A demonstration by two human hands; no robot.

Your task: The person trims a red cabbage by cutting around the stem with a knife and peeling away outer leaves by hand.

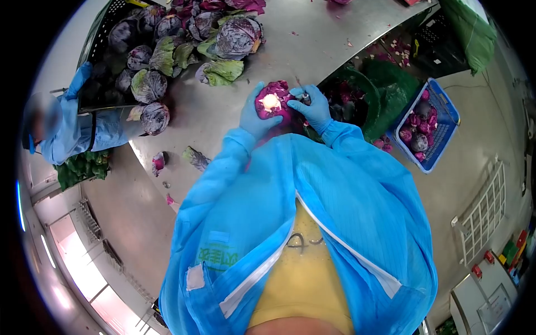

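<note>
A red cabbage (272, 103) with a pale cut stem end facing up is gripped from the left by my left hand (256, 115), in a blue glove. On its other side, my right hand (315, 109), also gloved, is closed around a small knife (306, 99). The knife's dark handle shows between thumb and fingers, and its thin blade points away from me. My right thumb touches the cabbage's side. Both hands are over the near edge of the metal table (279, 61). Loose cabbage leaves (195, 158) lie left of my left forearm.
Whole cabbages (237, 38) pile up at the back left, beside and in a black crate (92, 47). A co-worker (84, 131) in blue stands at the left. On my right are a green bag (385, 84) and a blue basket (446, 131) holding several cabbages.
</note>
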